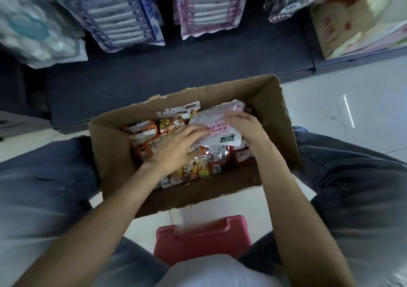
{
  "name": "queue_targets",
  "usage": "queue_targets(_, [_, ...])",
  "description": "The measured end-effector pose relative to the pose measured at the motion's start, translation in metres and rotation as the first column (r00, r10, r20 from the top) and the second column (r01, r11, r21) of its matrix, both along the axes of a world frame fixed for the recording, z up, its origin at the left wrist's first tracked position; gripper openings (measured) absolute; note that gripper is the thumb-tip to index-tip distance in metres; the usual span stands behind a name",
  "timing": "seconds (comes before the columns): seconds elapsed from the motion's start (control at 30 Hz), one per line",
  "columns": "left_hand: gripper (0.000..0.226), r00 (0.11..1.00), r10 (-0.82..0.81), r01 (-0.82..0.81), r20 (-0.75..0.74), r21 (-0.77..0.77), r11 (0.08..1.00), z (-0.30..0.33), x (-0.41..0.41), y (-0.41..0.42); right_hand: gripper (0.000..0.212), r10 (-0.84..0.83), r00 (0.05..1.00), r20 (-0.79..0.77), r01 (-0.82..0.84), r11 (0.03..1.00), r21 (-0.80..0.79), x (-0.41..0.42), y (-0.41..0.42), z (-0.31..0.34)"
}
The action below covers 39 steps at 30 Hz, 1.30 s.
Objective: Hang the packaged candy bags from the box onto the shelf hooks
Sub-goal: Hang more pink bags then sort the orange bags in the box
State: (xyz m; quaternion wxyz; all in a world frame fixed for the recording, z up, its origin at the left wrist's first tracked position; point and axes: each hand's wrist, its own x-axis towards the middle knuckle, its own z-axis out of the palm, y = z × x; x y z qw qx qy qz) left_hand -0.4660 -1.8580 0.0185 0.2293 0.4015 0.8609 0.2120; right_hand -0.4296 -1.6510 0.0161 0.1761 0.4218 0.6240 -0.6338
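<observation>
Between the knees of the seated person, on pale floor tile: one open brown cardboard box (279, 119), flaps torn away, long axis running left-near to right-far.

Contents: orange-and-red printed candy bags (167, 126), loosely heaped; roughly a dozen show, exact count not possible because they overlap and both hands cover some. One white-and-pink printed plastic pack (217, 119) lies on top of the heap toward the far right, long axis across the box.

Left hand (176, 148): fingers straight and spread, pressed flat on the heap, fingertips touching the near-left edge of the white-and-pink pack. Right hand (244, 123): fingers curled over the pack's right end, gripping it. Both hands reach this pack; the right has the firmer hold, so a lift would likely lead from that side.

Far of the box: dark shelf base, above it four hanging packs seen blurred, hooks themselves not visible. One further carton at far right. One red plastic stool (202, 238) near, under the person.
</observation>
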Motion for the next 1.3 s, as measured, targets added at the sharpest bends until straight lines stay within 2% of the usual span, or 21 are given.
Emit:
queue_targets(0.03, [0.043,0.988,0.145,-0.139,-0.044,0.117,0.983,0.007,-0.002,-0.003,0.027,0.037,0.999,-0.023,-0.039,0.996,-0.08,0.001,0.001,0.017])
queue_targets(0.07, [0.033,0.957,0.282,-0.262,-0.073,0.208,0.942,0.017,-0.006,-0.005,0.028,0.096,0.994,-0.044,-0.1,0.991,-0.084,0.004,0.003,0.031])
queue_targets(0.13, [0.024,0.897,0.429,-0.397,-0.109,0.229,0.889,0.042,-0.021,-0.002,0.029,0.207,0.973,-0.104,-0.2,0.977,0.08,0.007,0.008,0.058])
queue_targets(0.2, [0.03,0.915,0.389,-0.378,-0.109,0.109,0.92,0.069,-0.038,0.006,0.03,0.306,0.919,-0.25,-0.228,0.927,0.297,0.009,0.014,0.08])
queue_targets(0.27, [0.03,0.96,0.264,-0.264,-0.088,0.015,0.964,0.096,-0.053,0.018,0.042,0.513,0.781,-0.356,-0.317,0.817,0.481,0.003,0.015,0.103])
queue_targets(0.3, [0.028,0.972,0.216,-0.218,-0.09,-0.011,0.976,0.108,-0.06,0.025,0.041,0.565,0.728,-0.389,-0.323,0.783,0.532,-0.002,0.013,0.112])
queue_targets(0.33, [0.025,0.978,0.181,-0.182,-0.1,-0.005,0.983,0.12,-0.064,0.032,0.031,0.543,0.72,-0.432,-0.275,0.795,0.541,-0.008,0.011,0.122])
queue_targets(0.4, [0.023,0.975,0.195,-0.188,-0.102,0.079,0.979,0.142,-0.073,0.041,0.004,0.392,0.725,-0.566,-0.085,0.867,0.491,-0.02,0.013,0.142])
queue_targets(0.5, [0.022,0.922,0.327,-0.253,-0.209,0.313,0.915,0.172,-0.086,0.039,0.013,0.202,0.636,-0.744,0.093,0.938,0.334,-0.032,0.031,0.165])
queue_targets(0.6, [0.02,0.872,0.423,-0.228,-0.245,0.562,0.795,0.188,-0.093,0.038,0.016,0.134,0.573,-0.808,0.158,0.95,0.27,-0.043,0.047,0.177])
queue_targets(0.67, [0.018,0.867,0.434,-0.229,-0.244,0.578,0.783,0.185,-0.098,0.047,0.013,0.135,0.592,-0.795,0.184,0.937,0.296,-0.054,0.055,0.175])
queue_targets(0.77, [0.015,0.883,0.428,-0.295,-0.191,0.483,0.824,0.165,-0.111,0.065,0.01,0.175,0.679,-0.713,0.157,0.914,0.373,-0.077,0.067,0.153])
queue_targets(0.9, [0.016,0.88,0.467,-0.406,-0.089,0.369,0.836,0.133,-0.139,0.082,0.014,0.103,0.806,-0.583,0.079,0.957,0.278,-0.109,0.078,0.123])
queue_targets(0.97, [0.022,0.856,0.516,-0.478,-0.019,0.346,0.807,0.128,-0.152,0.09,0.014,0.096,0.813,-0.575,0.101,0.948,0.301,-0.125,0.082,0.118])
queue_targets(1.1, [0.043,0.757,0.613,-0.643,0.226,0.422,0.639,0.136,-0.169,0.11,0.012,0.032,0.793,-0.608,0.22,0.916,0.336,-0.151,0.09,0.12])
queue_targets(1.2, [0.033,0.776,0.598,-0.621,0.198,0.401,0.673,0.135,-0.176,0.119,0.024,0.009,0.82,-0.572,0.244,0.898,0.365,-0.165,0.095,0.119])
queue_targets(1.3, [0.023,0.785,0.58,-0.616,0.217,0.38,0.69,0.127,-0.173,0.12,0.027,0.008,0.86,-0.51,0.223,0.893,0.39,-0.166,0.101,0.112])
